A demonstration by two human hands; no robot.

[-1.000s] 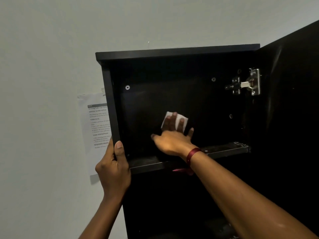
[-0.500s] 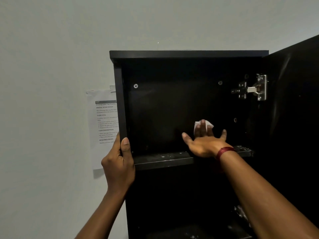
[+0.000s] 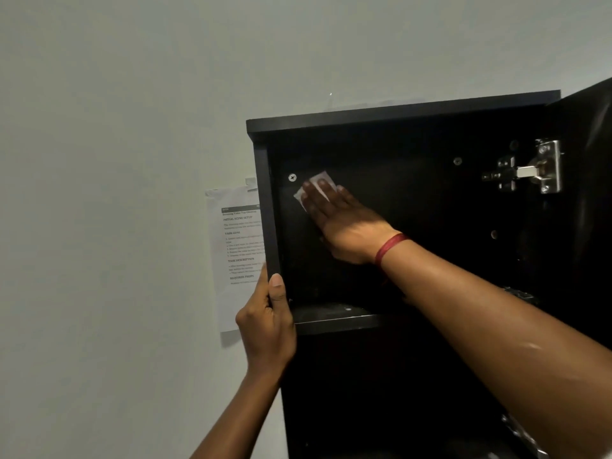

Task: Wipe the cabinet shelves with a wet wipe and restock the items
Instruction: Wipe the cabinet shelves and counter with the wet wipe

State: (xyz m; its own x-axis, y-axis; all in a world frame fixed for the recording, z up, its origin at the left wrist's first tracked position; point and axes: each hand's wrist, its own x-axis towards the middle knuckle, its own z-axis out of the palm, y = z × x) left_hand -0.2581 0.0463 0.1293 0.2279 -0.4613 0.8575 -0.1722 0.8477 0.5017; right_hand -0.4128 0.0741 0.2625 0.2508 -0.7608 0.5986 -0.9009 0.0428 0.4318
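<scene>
The wet wipe (image 3: 316, 182) was a small white folded piece, and most of it was hidden under fingers. It lay flat on the dark back panel of the cabinet (image 3: 397, 111), high in the top-left corner, just beside a silver screw (image 3: 292, 177). The right hand (image 3: 344, 223) pressed it there with straight fingers, so that grip was released and flat. A red band (image 3: 390, 246) was round the wrist. The wipe's long side slanted from lower left to upper right, and the fingers pointed up and left.

The top space held only the hand and wipe, above a dusty shelf (image 3: 337, 321). The space below was too dark to tell.

The left hand (image 3: 268, 329) had its grip curled round the cabinet's left edge. The door (image 3: 589, 160) stood open on a metal hinge (image 3: 536, 167). A paper sheet (image 3: 236, 246) hung on the wall (image 3: 116, 160)
</scene>
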